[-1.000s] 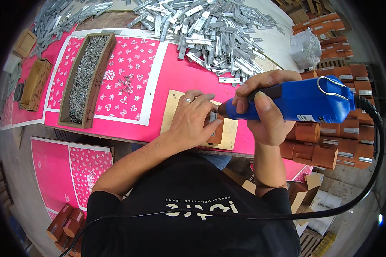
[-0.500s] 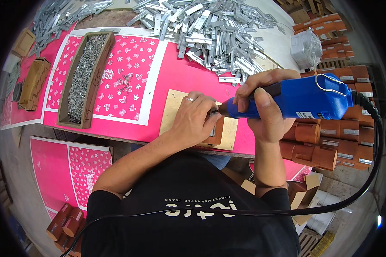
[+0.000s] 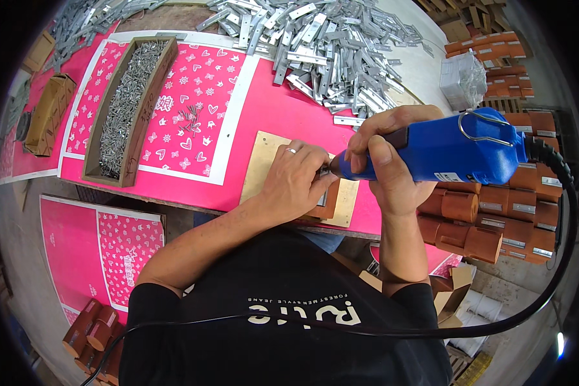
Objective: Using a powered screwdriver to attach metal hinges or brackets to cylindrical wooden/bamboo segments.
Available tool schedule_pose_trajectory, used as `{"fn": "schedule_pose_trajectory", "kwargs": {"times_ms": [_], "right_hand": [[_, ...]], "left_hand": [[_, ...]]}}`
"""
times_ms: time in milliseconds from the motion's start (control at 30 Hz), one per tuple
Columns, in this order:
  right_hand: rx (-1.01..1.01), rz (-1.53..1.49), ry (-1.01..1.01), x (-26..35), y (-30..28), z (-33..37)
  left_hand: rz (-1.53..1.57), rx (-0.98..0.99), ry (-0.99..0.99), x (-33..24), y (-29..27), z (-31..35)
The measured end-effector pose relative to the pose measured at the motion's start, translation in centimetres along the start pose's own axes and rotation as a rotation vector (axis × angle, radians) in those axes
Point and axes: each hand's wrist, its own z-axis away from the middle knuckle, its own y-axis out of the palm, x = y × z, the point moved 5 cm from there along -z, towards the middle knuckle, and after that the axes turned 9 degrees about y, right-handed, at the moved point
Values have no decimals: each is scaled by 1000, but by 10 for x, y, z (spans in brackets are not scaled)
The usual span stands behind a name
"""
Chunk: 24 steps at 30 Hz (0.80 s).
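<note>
Item: fastening work at a desk (image 3: 289,112) under a pink patterned sheet, seen from the head camera.

Nearest: a black cable (image 3: 392,331) crosses the dark shirt and loops up the right side to the tool.

Left hand (image 3: 294,182): lies palm down, fingers curled and pressed on a small brown wooden block (image 3: 330,201); a ring shows on 1 finger. The block sits on a pale plywood board (image 3: 264,168) near the desk's front edge.

Right hand (image 3: 383,168): wrapped tight around the neck of a blue electric screwdriver (image 3: 453,153), whose tip points left, into the gap at the left fingertips.

Handling note, as a judgement: the tip wants to stay square to the fastener, the block pinned flat against the board, and the left fingertips kept out of the bit's line, since they sit just beside it.

Farther: finished brown blocks with metal plates (image 3: 495,219) stacked at right; a long wooden tray of screws (image 3: 130,106) at left; a heap of grey metal brackets (image 3: 338,45) at the desk's far side.

Not legible: the bit, the fastener and the exact contact point are hidden behind the left hand. Whether a bracket lies on the block cannot be told. The upper corners are bent by the lens, and a wrapped bundle (image 3: 463,80) there is unclear.
</note>
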Motion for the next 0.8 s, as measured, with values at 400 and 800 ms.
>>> {"fn": "schedule_pose_trajectory", "kwargs": {"times_ms": [400, 800], "right_hand": [[286, -196, 8, -5, 20, -3], [132, -474, -154, 27, -60, 43]], "left_hand": [[23, -22, 46, 10, 0, 5], [-773, -46, -199, 47, -153, 75]]}}
